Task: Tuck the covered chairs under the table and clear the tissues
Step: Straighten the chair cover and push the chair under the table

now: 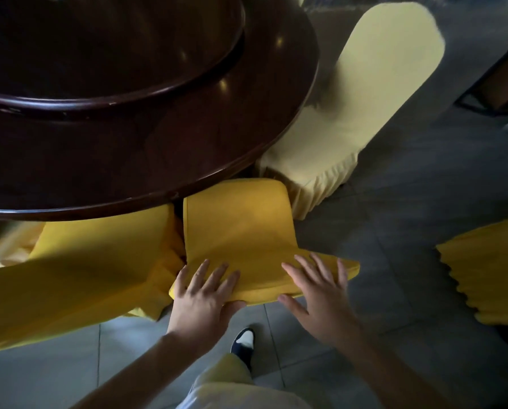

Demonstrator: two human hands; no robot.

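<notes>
Nearest the camera, grey floor tiles (pixel 394 261) run under everything, with a pale trouser leg and a dark shoe with a white toe (pixel 243 340) planted on them just behind the chair. Both hands lie on the top edge of the yellow-covered chair back (pixel 241 231). The left hand (pixel 202 296) has its fingers spread flat over the front of the fabric and its thumb hooked under the edge, so it lightly clasps the top rim. The right hand (pixel 320 290) lies with straight, spread fingers on the cloth, thumb out to the side, gripping nothing. This chair's seat is already beneath the rim of the dark round wooden table (pixel 187 128).

Just to the left, touching it at the pleated skirt, stands another yellow-covered chair (pixel 84 276), also tucked under the table edge. At the right border shows the scalloped hem of a third yellow cover (pixel 489 276), well apart. Farther off, a pale cream-covered chair (pixel 350 113) sits against the table's right side. A raised round turntable (pixel 99 54) rests on the tabletop. A dark frame (pixel 497 84) shows at the far right.
</notes>
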